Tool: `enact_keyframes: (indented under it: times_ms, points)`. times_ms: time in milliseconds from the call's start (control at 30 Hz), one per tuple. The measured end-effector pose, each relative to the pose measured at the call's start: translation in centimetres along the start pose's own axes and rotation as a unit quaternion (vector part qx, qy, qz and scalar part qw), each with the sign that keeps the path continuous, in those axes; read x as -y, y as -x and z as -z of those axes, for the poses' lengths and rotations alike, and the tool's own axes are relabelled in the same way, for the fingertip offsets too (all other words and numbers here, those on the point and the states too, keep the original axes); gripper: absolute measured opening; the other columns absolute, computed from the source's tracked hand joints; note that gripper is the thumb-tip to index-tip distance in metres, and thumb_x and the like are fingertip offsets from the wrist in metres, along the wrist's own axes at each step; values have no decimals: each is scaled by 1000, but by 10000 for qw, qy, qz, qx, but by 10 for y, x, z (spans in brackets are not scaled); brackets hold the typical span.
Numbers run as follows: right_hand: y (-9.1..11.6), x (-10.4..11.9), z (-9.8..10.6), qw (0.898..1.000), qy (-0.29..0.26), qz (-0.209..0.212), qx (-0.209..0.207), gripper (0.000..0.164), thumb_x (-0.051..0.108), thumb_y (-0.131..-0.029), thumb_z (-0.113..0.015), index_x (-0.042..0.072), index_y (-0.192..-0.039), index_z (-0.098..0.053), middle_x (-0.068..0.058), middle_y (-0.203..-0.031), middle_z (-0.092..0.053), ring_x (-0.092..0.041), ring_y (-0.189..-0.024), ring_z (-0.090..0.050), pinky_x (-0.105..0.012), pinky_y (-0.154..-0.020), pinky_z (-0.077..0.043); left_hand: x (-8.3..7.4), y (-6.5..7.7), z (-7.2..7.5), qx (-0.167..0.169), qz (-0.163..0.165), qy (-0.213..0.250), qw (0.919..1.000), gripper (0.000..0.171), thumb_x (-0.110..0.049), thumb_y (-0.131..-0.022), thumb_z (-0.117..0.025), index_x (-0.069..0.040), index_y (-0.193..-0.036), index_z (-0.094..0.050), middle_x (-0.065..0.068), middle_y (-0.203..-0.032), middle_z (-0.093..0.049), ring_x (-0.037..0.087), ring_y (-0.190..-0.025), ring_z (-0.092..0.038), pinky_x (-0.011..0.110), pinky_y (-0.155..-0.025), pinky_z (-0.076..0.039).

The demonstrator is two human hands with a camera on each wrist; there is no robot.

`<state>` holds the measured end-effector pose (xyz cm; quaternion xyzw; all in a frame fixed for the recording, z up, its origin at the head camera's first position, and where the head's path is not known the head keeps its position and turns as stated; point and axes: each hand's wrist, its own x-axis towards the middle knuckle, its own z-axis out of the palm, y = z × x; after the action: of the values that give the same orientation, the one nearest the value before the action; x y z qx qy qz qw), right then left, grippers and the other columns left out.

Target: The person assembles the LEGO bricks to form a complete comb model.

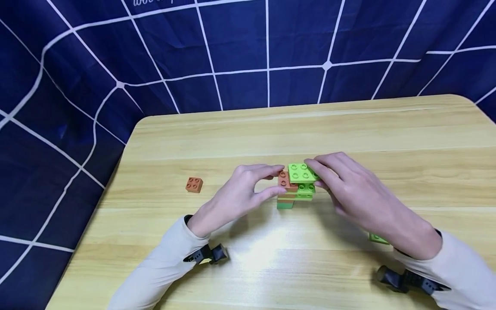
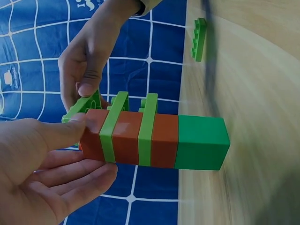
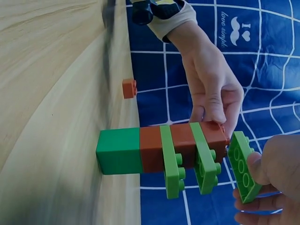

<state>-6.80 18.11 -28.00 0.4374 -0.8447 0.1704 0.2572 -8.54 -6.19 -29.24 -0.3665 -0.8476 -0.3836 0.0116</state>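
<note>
Left hand, right hand: bare. Left sleeve, right sleeve: matching pair, long, off-white, plain, reaching wrists. Left cuff edge, right cuff edge: narrow, black. Left wrist camera, right wrist camera: black, blocky housings standing out from sleeves, small pale marks on sides, short protruding end on each; yellowish patch on left one.

1. A pale wooden table with rounded far corners extends all around the block tower.
2. The tower stands upright on it, dark green block lowest.
3. Well left of the tower lies an orange-brown block, studs up.
4. Right and in front of the tower lies a light green flat block, partly hidden.
</note>
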Motion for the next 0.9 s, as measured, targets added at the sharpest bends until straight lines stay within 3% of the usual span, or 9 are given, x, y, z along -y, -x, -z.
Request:
enact_keyframes:
  times_ms: [300,533,767,833,900]
  points:
    - [-2,4,-5,9999,-67,5,125,49,30,-107,-26,-6,-124,-54,-16,-109,-60,-31,-97,-58,-45,-80,-55,2,3,-3,-35,8,-188,9998,47,-19,-89,-71,5,-128,-58,16,-121,-65,22,-102,-67,21,-90,-54]
    - [-3,5,-7,9998,-43,-6,206,49,31,-107,-25,-4,-127,-53,-15,-111,-60,-31,-99,-58,-45,-80,-54,3,3,-5,-124,-85,59,9999,51,-16,-89,-71,9,-130,-54,13,-111,-70,24,-99,-68,19,-89,-54]
    - [-4,5,-7,9993,-48,25,375,51,30,-106,-21,-4,-129,-52,-16,-113,-59,-32,-99,-58,-47,-81,-54,5,4,-5,-127,-152,110,9997,51,-16,-88,-72,8,-130,-54,13,-111,-70,25,-99,-69,17,-88,-53]
    - [-4,5,-7,9989,-46,36,471,38,21,-105,-37,-4,-130,-51,-17,-114,-59,-32,-100,-57,-47,-82,-54,5,4,-4,-141,-164,92,9997,51,-16,-88,-72,7,-130,-54,13,-113,-69,24,-100,-68,18,-89,-53]
    - [-4,5,-6,9984,-41,46,555,35,7,-97,-53,-4,-130,-51,-17,-114,-58,-33,-101,-57,-48,-83,-53,5,5,-3,-188,-197,17,9996,52,-18,-89,-71,6,-132,-54,13,-116,-68,22,-102,-67,18,-90,-53]
